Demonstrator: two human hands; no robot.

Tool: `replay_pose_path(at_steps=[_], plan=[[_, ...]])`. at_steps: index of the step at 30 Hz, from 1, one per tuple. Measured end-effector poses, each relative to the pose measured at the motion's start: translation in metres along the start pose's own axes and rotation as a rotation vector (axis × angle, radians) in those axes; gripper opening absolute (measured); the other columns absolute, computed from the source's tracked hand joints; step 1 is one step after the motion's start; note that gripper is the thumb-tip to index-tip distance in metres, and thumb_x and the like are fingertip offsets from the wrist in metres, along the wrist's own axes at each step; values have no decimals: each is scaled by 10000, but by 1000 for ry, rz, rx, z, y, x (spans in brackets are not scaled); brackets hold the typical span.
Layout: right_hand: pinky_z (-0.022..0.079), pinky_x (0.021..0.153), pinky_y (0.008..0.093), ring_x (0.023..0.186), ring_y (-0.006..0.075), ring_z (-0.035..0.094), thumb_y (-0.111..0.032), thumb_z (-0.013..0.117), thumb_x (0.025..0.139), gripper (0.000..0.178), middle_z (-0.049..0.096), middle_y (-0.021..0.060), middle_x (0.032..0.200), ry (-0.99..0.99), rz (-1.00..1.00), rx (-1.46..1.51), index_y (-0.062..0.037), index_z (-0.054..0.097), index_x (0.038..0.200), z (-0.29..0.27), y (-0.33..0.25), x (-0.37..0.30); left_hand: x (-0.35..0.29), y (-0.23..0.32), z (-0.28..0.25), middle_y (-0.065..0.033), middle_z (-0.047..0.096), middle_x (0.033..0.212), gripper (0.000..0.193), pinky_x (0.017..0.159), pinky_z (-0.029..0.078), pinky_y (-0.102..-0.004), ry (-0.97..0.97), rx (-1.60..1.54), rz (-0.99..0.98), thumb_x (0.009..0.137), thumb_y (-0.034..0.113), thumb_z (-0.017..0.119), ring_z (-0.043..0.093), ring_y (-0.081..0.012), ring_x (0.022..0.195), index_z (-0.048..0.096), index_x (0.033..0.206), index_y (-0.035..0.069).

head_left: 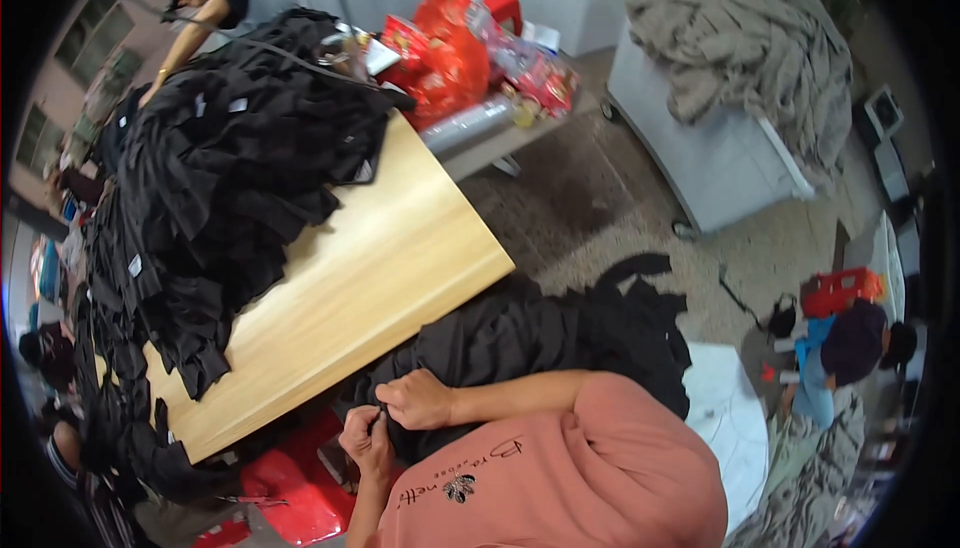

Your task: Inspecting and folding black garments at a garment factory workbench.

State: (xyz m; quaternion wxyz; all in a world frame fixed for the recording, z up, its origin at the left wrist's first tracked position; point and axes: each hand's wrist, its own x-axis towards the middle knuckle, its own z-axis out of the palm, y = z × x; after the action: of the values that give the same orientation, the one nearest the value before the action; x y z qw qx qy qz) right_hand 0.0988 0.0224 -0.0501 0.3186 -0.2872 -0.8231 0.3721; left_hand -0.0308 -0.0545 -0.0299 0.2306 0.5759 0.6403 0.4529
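Note:
My left hand [366,438] and my right hand [414,400] are close together in front of my body, beside the near edge of the wooden table. Each has its fingers closed, pinching a bit of black cloth between them. That cloth appears to belong to the black garment [500,333] bunched along the table edge and over my lap. Its exact part in my fingers is too small to make out. A large heap of black garments [230,168], some with small white labels, covers the far left of the table [370,278].
Red plastic bags [445,58] and clear wrapping lie on a bench beyond the table. Grey wheeled bins [690,138] stand at the back, one heaped with grey cloth [750,38]. One person [225,8] leans over the heap; another [850,348] sits at the right. A red bag [295,488] lies below the table.

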Motion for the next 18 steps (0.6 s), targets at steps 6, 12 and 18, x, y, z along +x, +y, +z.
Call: replay_pose_path(at_steps=[6,12,18], plan=[[432,475,423,548,338,551,-115,516,699,85,547,135,613,86,-76,22,-53,459,686,-1,-2,2,-6,24,-8,-104,581,751,150,645,444,-264,-4,48,-218,711,21,629,557,-195,670,555,840,0],[424,497,401,600,298,547,-116,540,716,57,528,107,674,141,-66,108,-75,511,744,-19,5,-20,2,14,8,-138,579,814,259,697,456,-349,-163,202,67,652,8,635,568,-296,769,568,901,38],[417,593,383,672,269,529,-125,542,769,103,482,128,706,-498,-489,421,-43,493,730,-38,-48,-23,46,56,-13,-134,580,723,241,580,461,-347,163,291,377,646,-89,538,575,-297,633,580,845,41]])
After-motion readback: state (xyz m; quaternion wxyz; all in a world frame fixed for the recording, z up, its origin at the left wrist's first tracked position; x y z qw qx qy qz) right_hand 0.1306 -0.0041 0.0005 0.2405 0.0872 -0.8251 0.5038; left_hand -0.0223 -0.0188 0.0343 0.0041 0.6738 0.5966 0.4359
